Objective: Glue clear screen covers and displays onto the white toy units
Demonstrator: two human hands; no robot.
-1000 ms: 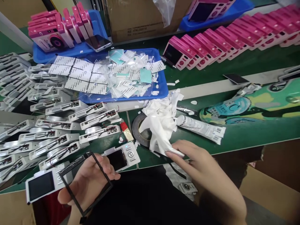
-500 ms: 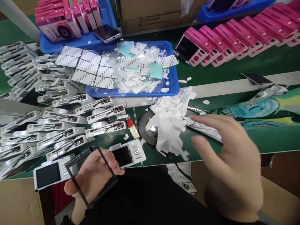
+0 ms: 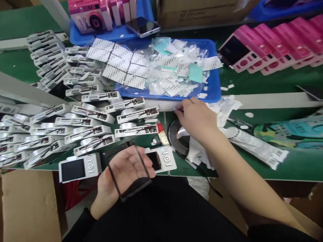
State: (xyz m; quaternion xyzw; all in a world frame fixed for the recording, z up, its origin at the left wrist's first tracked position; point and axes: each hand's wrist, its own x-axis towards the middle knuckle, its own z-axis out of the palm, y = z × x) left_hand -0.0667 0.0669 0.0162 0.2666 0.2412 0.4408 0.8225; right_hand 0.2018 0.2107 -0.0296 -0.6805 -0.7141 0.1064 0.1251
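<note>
fingers of my right hand [image 3: 196,117] have left the white tissue [image 3: 228,107] for the near edge of the blue tray [image 3: 216,90], grip unclear; i judge the frame [image 3: 136,191] merely parked, clamped in my left hand [image 3: 108,178] by the surface [image 3: 242,168].

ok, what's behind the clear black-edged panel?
Through the panel: the left hand, palm showing, and low down, black clothing. Whatever the hand covers can't be seen.
</note>
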